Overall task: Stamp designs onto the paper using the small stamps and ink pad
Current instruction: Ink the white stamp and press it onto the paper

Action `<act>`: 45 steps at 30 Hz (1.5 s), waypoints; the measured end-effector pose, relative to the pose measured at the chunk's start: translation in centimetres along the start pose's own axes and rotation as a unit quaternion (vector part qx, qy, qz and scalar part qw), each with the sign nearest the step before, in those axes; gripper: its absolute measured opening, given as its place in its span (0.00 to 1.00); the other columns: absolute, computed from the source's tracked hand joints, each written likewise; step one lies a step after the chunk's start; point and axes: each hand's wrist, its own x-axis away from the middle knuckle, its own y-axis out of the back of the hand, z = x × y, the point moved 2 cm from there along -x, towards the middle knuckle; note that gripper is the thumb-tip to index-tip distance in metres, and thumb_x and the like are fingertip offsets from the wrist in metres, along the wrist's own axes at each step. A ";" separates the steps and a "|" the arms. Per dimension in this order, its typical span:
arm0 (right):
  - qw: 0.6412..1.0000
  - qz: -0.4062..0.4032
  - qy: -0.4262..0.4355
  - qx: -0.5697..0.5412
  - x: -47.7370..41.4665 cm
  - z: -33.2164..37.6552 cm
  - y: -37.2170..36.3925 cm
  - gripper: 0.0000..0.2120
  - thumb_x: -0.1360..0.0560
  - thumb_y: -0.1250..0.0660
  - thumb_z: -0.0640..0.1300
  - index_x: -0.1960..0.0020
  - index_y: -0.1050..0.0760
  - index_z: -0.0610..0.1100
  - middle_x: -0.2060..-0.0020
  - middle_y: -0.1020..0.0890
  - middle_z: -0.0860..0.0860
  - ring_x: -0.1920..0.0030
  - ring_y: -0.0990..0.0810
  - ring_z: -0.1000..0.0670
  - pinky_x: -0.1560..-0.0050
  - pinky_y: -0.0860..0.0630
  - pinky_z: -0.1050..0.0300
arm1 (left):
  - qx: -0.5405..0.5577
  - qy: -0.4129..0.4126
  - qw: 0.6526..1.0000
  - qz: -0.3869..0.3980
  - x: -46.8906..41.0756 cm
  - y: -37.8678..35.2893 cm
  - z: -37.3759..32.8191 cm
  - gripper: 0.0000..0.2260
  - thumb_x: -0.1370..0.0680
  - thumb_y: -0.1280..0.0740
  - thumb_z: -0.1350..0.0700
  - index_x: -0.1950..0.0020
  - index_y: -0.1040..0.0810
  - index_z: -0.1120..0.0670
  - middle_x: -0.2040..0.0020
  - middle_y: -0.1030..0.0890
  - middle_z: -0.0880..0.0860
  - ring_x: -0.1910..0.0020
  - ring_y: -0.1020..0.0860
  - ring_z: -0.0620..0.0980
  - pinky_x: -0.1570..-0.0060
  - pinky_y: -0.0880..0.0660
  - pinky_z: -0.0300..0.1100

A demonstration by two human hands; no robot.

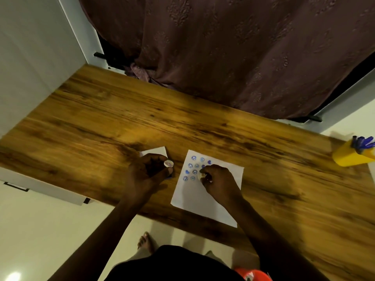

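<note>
A white sheet of paper (211, 197) lies on the wooden table (121, 118), with several blue smiley and heart prints in its upper left part. My right hand (220, 183) pinches a small pale stamp (202, 176) down on the paper beside the prints. My left hand (147, 175) is left of the paper and holds a small round stamp (168, 163) at its fingertips, face up. Under the left hand a blue edge (169, 177) shows, probably the ink pad, mostly hidden. A white lid or card (155, 152) lies just behind that hand.
A yellow holder (351, 157) with blue pens stands at the table's right end. A dark red curtain (223, 47) hangs behind the table. A white wall panel is at the left. My foot and an orange object (253, 275) are on the floor below.
</note>
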 end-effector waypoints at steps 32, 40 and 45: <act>0.983 -0.033 -0.048 -0.177 -0.6 0.2 4.7 0.11 0.28 0.21 0.47 0.47 0.16 0.48 0.52 0.13 0.56 0.54 0.14 0.59 0.55 0.20 0.67 | -0.059 -0.041 0.996 0.047 -0.4 -1.3 1.0 0.10 0.25 0.22 0.53 0.46 0.16 0.46 0.50 0.11 0.49 0.51 0.12 0.48 0.59 0.14 0.49; 0.878 -0.021 -0.080 -0.471 2.0 0.8 6.8 0.13 0.29 0.21 0.40 0.45 0.16 0.45 0.53 0.11 0.51 0.49 0.12 0.52 0.56 0.16 0.59 | -0.042 -0.076 0.994 0.061 0.1 -2.8 0.7 0.14 0.32 0.19 0.46 0.48 0.16 0.41 0.50 0.11 0.45 0.49 0.13 0.44 0.55 0.18 0.34; 0.908 -0.012 0.013 -0.419 2.9 2.5 6.4 0.13 0.29 0.20 0.40 0.45 0.15 0.46 0.51 0.12 0.56 0.48 0.13 0.56 0.53 0.18 0.64 | -0.096 -0.106 0.987 0.068 0.2 -3.9 0.5 0.14 0.29 0.20 0.60 0.51 0.15 0.43 0.54 0.12 0.38 0.52 0.14 0.39 0.54 0.22 0.26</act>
